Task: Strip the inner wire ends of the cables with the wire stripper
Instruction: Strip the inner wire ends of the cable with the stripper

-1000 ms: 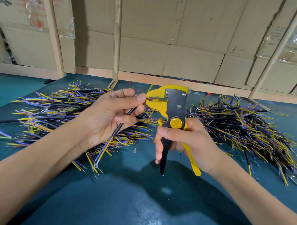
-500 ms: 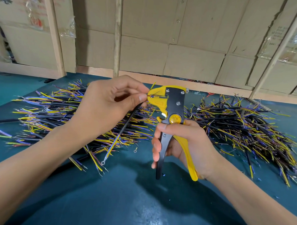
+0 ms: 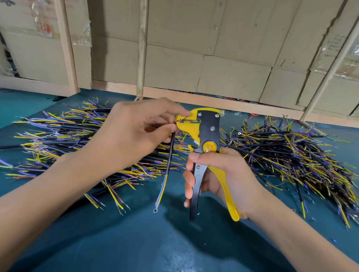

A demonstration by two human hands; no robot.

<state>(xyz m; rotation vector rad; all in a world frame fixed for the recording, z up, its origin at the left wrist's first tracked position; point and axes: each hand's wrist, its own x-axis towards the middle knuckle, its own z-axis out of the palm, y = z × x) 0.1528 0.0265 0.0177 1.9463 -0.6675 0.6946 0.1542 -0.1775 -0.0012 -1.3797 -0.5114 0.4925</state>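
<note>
Above the glossy teal bench (image 3: 170, 253), the left hand (image 3: 129, 138) pinches a thin black-sheathed cable (image 3: 169, 156), feeding its coloured wires into the yellow-and-black wire stripper (image 3: 205, 140) gripped upright by the right hand (image 3: 220, 174).

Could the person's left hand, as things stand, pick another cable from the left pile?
Probably not yet: the left hand pinches a black-sheathed cable at the yellow-and-black wire stripper, though the pile of cut multicoloured cables lies unobstructed beneath.
</note>
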